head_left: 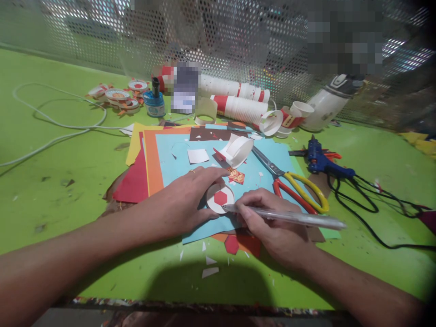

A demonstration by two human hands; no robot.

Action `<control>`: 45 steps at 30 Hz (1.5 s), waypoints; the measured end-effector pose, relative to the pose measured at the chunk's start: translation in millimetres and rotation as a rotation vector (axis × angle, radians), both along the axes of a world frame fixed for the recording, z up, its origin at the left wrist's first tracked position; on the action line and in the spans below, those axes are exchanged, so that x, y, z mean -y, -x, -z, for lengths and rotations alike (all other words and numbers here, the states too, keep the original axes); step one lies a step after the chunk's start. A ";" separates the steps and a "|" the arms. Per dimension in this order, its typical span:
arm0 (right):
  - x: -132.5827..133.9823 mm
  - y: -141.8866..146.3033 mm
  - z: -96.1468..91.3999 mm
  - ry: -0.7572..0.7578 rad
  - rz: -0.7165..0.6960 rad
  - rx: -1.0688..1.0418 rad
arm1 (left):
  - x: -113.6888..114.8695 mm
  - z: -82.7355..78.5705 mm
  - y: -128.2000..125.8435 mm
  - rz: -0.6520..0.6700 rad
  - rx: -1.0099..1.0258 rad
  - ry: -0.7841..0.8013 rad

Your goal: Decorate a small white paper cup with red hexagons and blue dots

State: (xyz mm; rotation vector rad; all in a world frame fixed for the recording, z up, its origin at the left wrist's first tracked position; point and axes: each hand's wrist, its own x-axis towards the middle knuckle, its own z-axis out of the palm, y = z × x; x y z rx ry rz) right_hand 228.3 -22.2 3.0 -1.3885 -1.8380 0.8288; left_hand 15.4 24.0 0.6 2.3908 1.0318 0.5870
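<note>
A small round white paper disc (211, 205) with a red hexagon (220, 197) at its centre lies on a light blue paper sheet (173, 170). My left hand (194, 195) curls round its left side, thumb and fingers holding the rim. In my right hand (277, 227) is a clear pen (306, 218), its tip touching the disc near the hexagon's lower edge. Just beyond are a cut paper cup piece (240, 151), a white paper square (198, 156) and a red printed scrap (235, 175). Scissors (279, 173) with red and yellow handles lie to the right, blades slightly parted.
A blue glue gun (318, 156) with a black cord lies right. Stacked paper cups (238, 108), a blue glue bottle (154, 104), a phone (184, 102) and decorated discs (117, 96) line the back. A white cable (51, 126) crosses the left. Perforated mesh (218, 41) stands behind.
</note>
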 end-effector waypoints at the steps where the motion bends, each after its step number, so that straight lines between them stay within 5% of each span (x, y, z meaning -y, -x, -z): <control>1: -0.1 -0.1 0.1 0.000 0.001 -0.003 | 0.3 -0.2 0.0 0.002 0.001 -0.003; 45: 0.5 -0.4 -1.9 0.046 -0.010 -0.012 | 5.1 -6.3 -0.4 0.112 0.007 -0.087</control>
